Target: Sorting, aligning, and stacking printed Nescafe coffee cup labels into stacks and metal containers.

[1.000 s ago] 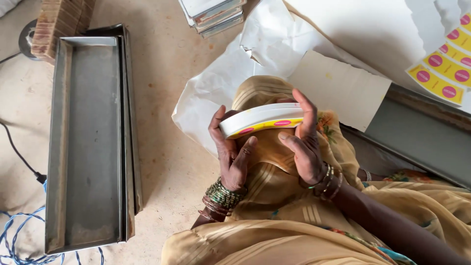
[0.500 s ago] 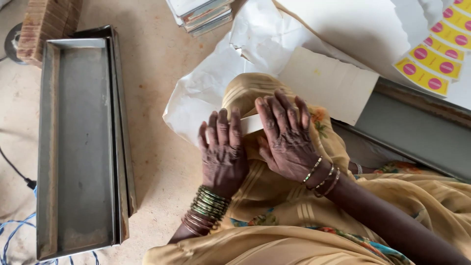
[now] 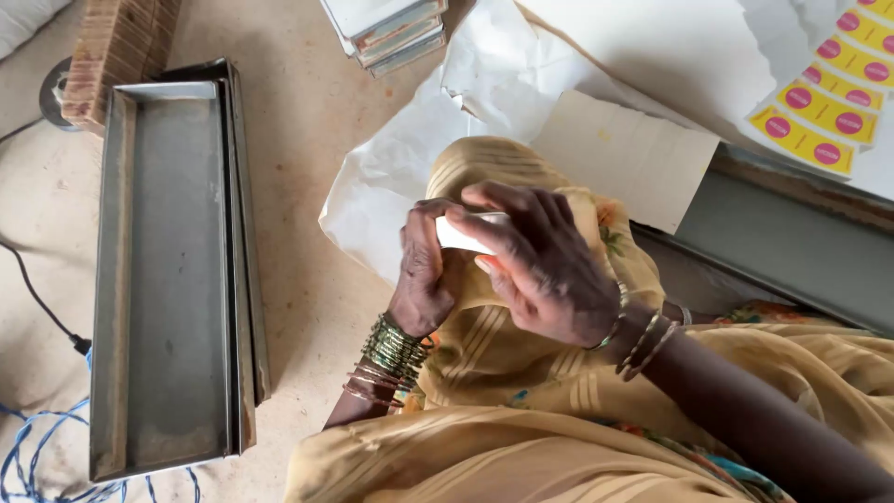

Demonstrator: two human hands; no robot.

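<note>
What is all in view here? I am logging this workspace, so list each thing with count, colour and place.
metal trays: two nested, grey, on the floor at left
white sheets: several, white, spread beyond the lap
cardboard piece: one, off-white, on the sheets at centre right
sticker strips: several, yellow with pink dots, top right
stack of flat packs: one, pale, top centre
cables: black and blue-white, bottom left
white piece: one, white, between both hands
left hand: green bangles at the wrist, grips the piece
right hand: thin bangles, folded over the piece
</note>
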